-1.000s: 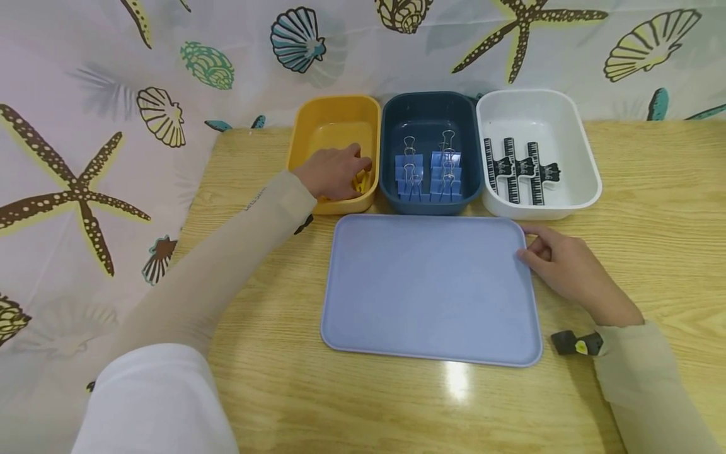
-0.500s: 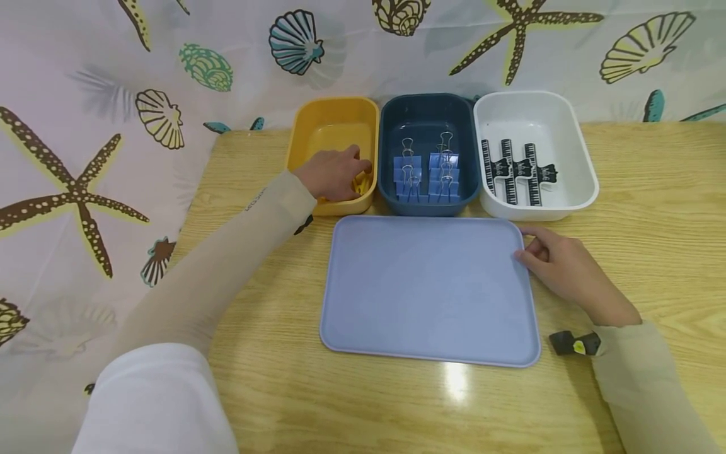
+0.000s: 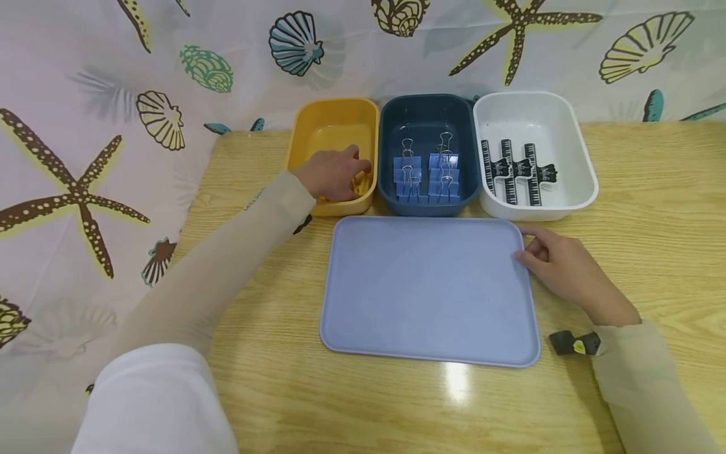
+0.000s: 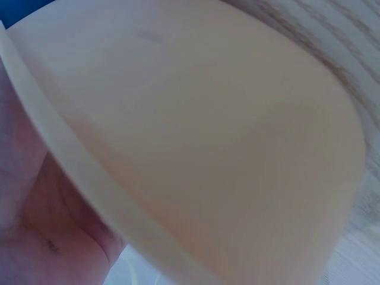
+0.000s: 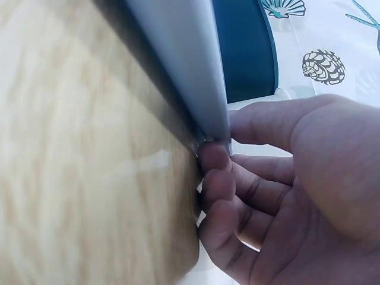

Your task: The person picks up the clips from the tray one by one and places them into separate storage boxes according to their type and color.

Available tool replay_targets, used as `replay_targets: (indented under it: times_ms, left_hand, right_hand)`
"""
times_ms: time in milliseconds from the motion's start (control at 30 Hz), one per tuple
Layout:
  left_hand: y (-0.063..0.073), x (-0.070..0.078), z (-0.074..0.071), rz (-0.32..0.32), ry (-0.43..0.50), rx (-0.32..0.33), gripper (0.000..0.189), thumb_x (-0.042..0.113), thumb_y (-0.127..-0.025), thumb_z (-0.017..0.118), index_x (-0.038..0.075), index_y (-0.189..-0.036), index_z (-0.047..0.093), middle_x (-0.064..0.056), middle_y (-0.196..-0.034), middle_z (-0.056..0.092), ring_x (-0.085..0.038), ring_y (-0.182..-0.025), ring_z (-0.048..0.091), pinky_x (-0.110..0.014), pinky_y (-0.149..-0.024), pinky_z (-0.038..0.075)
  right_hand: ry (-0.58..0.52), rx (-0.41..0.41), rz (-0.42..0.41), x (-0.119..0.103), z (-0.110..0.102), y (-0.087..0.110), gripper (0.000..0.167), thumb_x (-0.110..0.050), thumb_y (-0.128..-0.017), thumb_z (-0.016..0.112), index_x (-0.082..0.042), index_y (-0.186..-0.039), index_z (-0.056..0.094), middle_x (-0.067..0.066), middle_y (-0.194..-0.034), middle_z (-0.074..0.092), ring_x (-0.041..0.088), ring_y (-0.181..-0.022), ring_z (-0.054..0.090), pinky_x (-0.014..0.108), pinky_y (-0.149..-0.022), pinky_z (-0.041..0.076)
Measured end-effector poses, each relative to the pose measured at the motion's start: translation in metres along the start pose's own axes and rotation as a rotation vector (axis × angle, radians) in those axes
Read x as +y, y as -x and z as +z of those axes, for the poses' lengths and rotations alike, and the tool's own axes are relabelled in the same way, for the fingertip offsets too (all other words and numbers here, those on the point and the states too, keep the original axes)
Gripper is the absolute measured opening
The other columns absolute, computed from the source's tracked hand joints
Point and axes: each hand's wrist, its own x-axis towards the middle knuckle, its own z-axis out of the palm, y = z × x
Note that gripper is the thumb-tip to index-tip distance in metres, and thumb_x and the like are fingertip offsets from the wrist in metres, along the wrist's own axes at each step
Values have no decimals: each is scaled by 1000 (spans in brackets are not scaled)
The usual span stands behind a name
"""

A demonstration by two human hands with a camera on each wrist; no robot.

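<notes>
In the head view my left hand (image 3: 334,173) reaches down into the yellow bin (image 3: 334,110). Small yellow pieces (image 3: 361,183) show beside its fingers; their kind is too hidden to tell, and so is any hold on them. The left wrist view shows mostly the bin's outer wall (image 4: 225,119), with part of the hand behind its rim. At the right, my right hand (image 3: 561,265) pinches the edge of a light blue tray (image 3: 431,290) near its far right corner. Close up, the thumb is on one side of the tray rim (image 5: 196,71) and fingertips on the other.
Beside the yellow bin stands a dark blue bin (image 3: 431,110) with several blue binder clips (image 3: 445,170). Right of it, a white bin (image 3: 573,157) holds black-and-white piano-patterned clips (image 3: 533,173). A shell-patterned cloth (image 3: 374,63) rises behind the wooden table (image 3: 272,378).
Both hands keep almost the same place, the left in the yellow bin and the right at the tray edge. The whole view shifts very slightly.
</notes>
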Motion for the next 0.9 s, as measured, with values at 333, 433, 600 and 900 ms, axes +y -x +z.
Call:
replay_targets:
  times_ms: [333,433,600,900]
  left_hand:
    - [2,0,-5,2,4,-26,52,33,-84,65,21,-133,51,-11,-121,45,-26,-79,55,-33,-70,46]
    - [4,1,-7,-2,5,-29,53,34,-84,65,22,-134,50,-11,-125,45,-27,-79,55,-33,-71,46]
    - [5,1,-8,-14,2,-21,58,36,-84,65,20,-138,47,-11,-128,46,-27,-79,55,-34,-72,48]
    - [4,1,-6,-34,-8,-18,57,38,-85,63,11,-133,48,-13,-125,44,-28,-82,56,-35,-76,49]
  right_hand:
    - [-10,-10,9,0,0,0,40,-21,-94,60,-3,-129,55,7,-82,65,4,-61,47,23,-58,38]
    - [-10,-9,8,1,0,0,40,-21,-94,61,-3,-129,55,7,-82,66,3,-61,47,23,-58,38]
    - [-12,-5,8,1,0,0,40,-21,-94,60,-3,-129,55,7,-82,66,3,-61,47,23,-58,38]
    - [-17,-5,2,2,0,0,39,-21,-94,60,-3,-128,55,6,-81,66,2,-61,47,23,-59,39]
